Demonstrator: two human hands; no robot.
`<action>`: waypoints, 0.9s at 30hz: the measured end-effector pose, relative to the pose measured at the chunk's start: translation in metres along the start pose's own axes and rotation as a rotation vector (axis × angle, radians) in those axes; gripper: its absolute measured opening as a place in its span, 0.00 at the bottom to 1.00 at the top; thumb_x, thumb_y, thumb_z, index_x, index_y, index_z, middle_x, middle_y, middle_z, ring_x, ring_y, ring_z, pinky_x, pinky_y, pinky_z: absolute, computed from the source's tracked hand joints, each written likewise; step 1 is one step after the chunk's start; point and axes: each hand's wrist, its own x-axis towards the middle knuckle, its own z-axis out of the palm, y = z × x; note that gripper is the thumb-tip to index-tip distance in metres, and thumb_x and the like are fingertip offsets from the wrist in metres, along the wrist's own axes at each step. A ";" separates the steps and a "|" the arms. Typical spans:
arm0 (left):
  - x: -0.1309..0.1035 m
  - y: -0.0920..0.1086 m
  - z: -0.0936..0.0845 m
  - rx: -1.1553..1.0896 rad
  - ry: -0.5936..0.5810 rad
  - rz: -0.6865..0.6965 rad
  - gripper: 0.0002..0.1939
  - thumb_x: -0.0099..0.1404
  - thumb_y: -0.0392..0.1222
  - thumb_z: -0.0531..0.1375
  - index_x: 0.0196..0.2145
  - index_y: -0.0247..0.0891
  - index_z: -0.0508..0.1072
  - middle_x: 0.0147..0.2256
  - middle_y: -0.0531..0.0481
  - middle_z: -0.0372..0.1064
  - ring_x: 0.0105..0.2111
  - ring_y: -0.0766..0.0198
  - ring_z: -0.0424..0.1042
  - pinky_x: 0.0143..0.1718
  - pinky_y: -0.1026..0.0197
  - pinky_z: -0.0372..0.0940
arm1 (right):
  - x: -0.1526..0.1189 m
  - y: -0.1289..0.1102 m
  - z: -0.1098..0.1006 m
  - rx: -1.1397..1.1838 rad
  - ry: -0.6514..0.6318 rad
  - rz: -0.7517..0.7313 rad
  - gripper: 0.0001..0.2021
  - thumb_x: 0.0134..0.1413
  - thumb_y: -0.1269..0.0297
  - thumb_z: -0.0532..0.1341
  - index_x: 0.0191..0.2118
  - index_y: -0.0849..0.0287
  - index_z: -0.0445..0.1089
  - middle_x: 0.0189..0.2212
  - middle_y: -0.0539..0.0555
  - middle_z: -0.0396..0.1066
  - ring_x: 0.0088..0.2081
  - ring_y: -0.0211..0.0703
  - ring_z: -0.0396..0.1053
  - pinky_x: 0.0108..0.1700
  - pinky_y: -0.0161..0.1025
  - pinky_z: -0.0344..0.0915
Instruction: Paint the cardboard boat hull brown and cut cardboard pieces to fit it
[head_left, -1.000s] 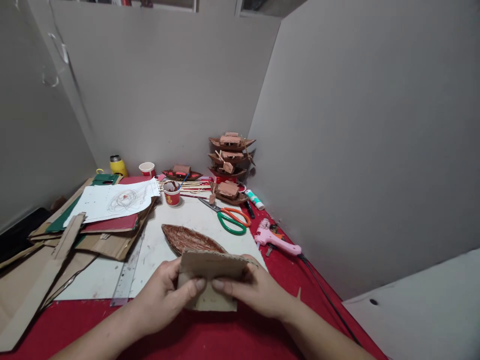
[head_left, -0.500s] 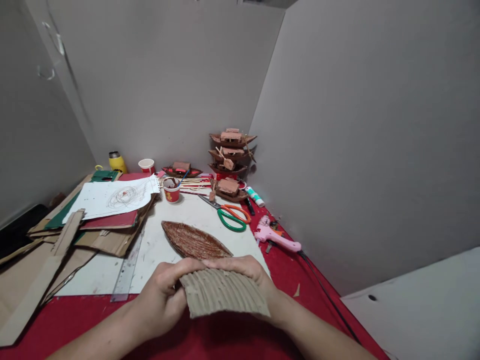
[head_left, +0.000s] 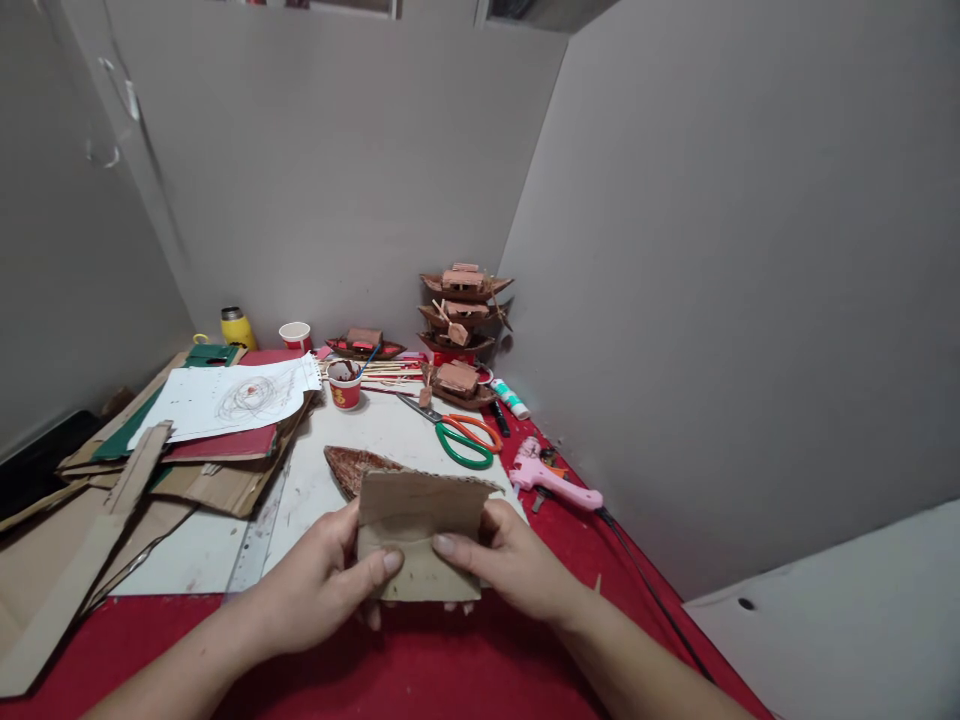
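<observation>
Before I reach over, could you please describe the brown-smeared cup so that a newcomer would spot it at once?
On the red-covered table lies a white sheet. Near its far edge, by the pale sticks, stands a red-and-white cup. Unlike the second cup farther back, it shows brown smears and a blue stick inside.

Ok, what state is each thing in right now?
Cardboard piece: creased, held by left hand and right hand
Boat hull: brown inside, partly hidden
Scissors: lying flat, handles spread
Front cup: upright, brown-smeared, blue stick inside
Rear cup: upright, open
Glue gun: lying down, cord attached
Yellow bottle: upright
</observation>
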 end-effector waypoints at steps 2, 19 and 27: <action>-0.001 -0.001 0.001 0.023 -0.008 0.019 0.18 0.69 0.50 0.56 0.50 0.38 0.66 0.30 0.53 0.68 0.21 0.72 0.67 0.24 0.68 0.67 | 0.000 -0.002 0.000 0.042 -0.086 0.084 0.22 0.51 0.52 0.68 0.46 0.65 0.71 0.27 0.53 0.74 0.22 0.37 0.72 0.22 0.30 0.68; 0.003 -0.002 0.005 -0.036 0.061 0.101 0.17 0.66 0.48 0.59 0.49 0.37 0.74 0.24 0.53 0.68 0.16 0.71 0.65 0.19 0.69 0.64 | -0.001 -0.006 0.001 0.059 -0.072 0.029 0.27 0.45 0.54 0.72 0.50 0.60 0.71 0.28 0.52 0.77 0.23 0.39 0.74 0.24 0.32 0.71; 0.007 -0.011 0.003 -0.165 0.041 0.003 0.21 0.61 0.50 0.65 0.49 0.37 0.72 0.28 0.52 0.72 0.20 0.69 0.68 0.22 0.66 0.69 | 0.003 -0.006 -0.002 0.104 -0.236 0.170 0.19 0.53 0.52 0.67 0.40 0.66 0.71 0.25 0.53 0.75 0.14 0.29 0.65 0.16 0.25 0.62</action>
